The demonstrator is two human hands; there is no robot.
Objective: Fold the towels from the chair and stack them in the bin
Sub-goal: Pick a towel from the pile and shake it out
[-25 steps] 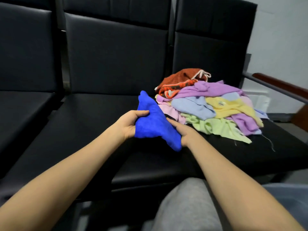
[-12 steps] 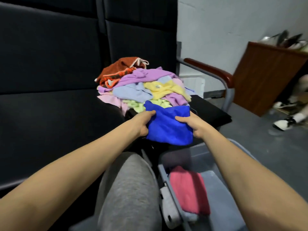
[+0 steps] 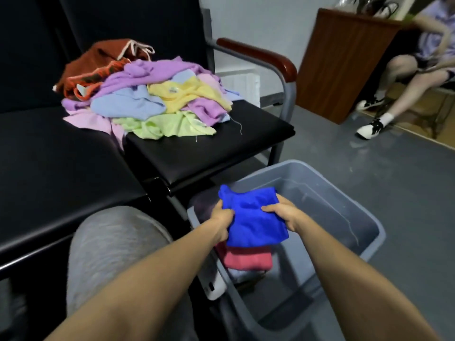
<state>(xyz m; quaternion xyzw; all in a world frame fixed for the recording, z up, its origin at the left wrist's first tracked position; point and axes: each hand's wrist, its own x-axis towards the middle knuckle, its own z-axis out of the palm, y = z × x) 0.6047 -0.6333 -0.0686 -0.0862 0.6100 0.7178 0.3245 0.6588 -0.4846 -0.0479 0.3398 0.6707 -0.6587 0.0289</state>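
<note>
Blue towel (image 3: 256,217) over pink towel (image 3: 248,260) in grey bin (image 3: 320,207); left hand (image 3: 222,217) and right hand (image 3: 283,214) fingers clamped around it

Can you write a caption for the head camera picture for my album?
Both hands, left hand and right hand, hold a folded blue towel over the pink towel in the grey bin.

A brown wooden cabinet (image 3: 344,57) stands against the pale wall (image 3: 258,20) at the far right. Just beside it a second person (image 3: 423,70) sits with legs stretched out, white-and-black sneakers (image 3: 369,129) on the grey floor (image 3: 369,180). Low in the view lies a white object (image 3: 214,284), possibly some device.
</note>
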